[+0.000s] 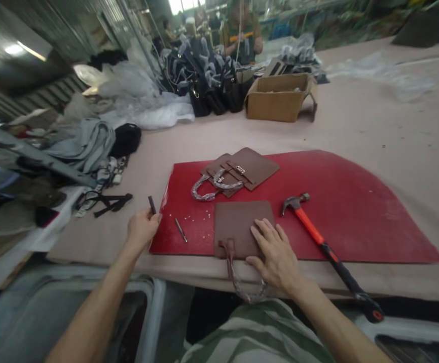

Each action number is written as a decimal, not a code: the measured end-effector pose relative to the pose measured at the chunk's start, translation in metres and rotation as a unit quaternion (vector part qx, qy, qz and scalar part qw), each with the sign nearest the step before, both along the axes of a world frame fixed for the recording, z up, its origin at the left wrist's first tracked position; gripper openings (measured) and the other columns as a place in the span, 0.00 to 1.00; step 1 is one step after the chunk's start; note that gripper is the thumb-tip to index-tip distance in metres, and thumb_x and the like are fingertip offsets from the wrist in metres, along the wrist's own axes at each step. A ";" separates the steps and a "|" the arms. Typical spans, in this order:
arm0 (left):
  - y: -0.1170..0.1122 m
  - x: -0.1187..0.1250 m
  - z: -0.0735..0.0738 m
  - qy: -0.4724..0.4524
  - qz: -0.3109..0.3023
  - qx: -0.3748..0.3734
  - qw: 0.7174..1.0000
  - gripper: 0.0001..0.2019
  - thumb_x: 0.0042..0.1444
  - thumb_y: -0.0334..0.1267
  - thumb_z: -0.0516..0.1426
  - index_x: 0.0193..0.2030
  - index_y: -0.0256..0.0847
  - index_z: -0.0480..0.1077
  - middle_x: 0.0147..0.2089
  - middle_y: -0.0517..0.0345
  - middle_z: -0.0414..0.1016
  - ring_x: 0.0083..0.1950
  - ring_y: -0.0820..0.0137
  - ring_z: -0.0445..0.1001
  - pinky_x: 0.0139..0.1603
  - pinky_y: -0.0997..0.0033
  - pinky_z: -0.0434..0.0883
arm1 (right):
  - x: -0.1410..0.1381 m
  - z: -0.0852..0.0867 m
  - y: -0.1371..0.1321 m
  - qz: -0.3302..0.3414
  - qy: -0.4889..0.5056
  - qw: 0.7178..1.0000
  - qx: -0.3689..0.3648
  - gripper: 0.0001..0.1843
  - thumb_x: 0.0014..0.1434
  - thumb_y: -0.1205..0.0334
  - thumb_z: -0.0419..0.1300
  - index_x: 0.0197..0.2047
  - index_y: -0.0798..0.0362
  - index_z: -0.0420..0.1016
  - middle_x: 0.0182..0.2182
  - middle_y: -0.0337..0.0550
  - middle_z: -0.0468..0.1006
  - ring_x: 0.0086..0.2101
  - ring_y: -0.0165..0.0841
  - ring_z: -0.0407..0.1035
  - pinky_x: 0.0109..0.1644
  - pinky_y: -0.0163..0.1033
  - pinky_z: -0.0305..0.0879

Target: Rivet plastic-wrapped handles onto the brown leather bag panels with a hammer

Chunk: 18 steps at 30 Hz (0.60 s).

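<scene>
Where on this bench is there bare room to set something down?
Free: the red mat beyond the hammer, and the beige table right of the cardboard box. Crowded: the left edge with cloth and straps, and around the brown panels.

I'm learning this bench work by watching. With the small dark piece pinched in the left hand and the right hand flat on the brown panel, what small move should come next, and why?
Probably bring the left hand with its small dark piece over to the brown panel. The right hand already pins the panel flat on the red mat, and the hammer lies untouched beside it.
</scene>
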<state>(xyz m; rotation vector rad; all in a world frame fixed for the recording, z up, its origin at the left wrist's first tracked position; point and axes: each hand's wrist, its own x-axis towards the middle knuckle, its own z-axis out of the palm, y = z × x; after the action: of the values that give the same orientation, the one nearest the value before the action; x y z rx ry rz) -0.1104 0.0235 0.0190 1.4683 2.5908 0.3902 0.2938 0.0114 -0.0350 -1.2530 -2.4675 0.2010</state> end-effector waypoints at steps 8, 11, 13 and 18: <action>-0.002 -0.049 0.001 0.078 0.055 -0.115 0.989 0.14 0.56 0.43 0.58 0.41 0.35 0.80 0.42 0.38 0.83 0.46 0.56 0.81 0.38 0.71 0.69 | 0.002 -0.017 0.011 0.019 0.019 0.995 0.093 0.32 0.65 0.47 0.52 0.66 0.59 0.63 0.66 0.60 0.63 0.65 0.55 0.56 0.66 0.63 0.53; -0.005 -0.053 0.001 0.092 0.066 -0.120 0.986 0.15 0.57 0.43 0.57 0.43 0.37 0.80 0.44 0.37 0.82 0.49 0.53 0.80 0.41 0.68 0.70 | 0.001 -0.021 0.015 0.027 0.021 0.994 0.103 0.33 0.66 0.46 0.51 0.65 0.59 0.63 0.65 0.61 0.64 0.65 0.56 0.56 0.65 0.63 0.53; -0.008 -0.049 0.000 0.096 0.062 -0.121 0.986 0.16 0.59 0.42 0.54 0.45 0.39 0.79 0.46 0.38 0.82 0.50 0.52 0.80 0.43 0.64 0.71 | 0.001 -0.020 0.013 0.026 0.016 0.995 0.097 0.33 0.65 0.47 0.52 0.65 0.60 0.63 0.65 0.61 0.64 0.65 0.56 0.56 0.66 0.64 0.53; -0.010 -0.031 -0.006 0.082 0.026 -0.147 0.985 0.19 0.61 0.47 0.50 0.45 0.40 0.79 0.48 0.38 0.81 0.52 0.46 0.78 0.47 0.56 0.72 | 0.001 -0.006 0.004 0.004 -0.011 0.999 0.041 0.35 0.62 0.47 0.59 0.66 0.60 0.64 0.67 0.61 0.61 0.67 0.53 0.53 0.69 0.62 0.50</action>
<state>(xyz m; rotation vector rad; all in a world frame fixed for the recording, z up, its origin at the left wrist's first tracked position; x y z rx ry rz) -0.1411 0.0135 0.0132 1.3838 2.6709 -0.1130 0.2943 0.0151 -0.0407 -1.2167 -2.4735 0.0892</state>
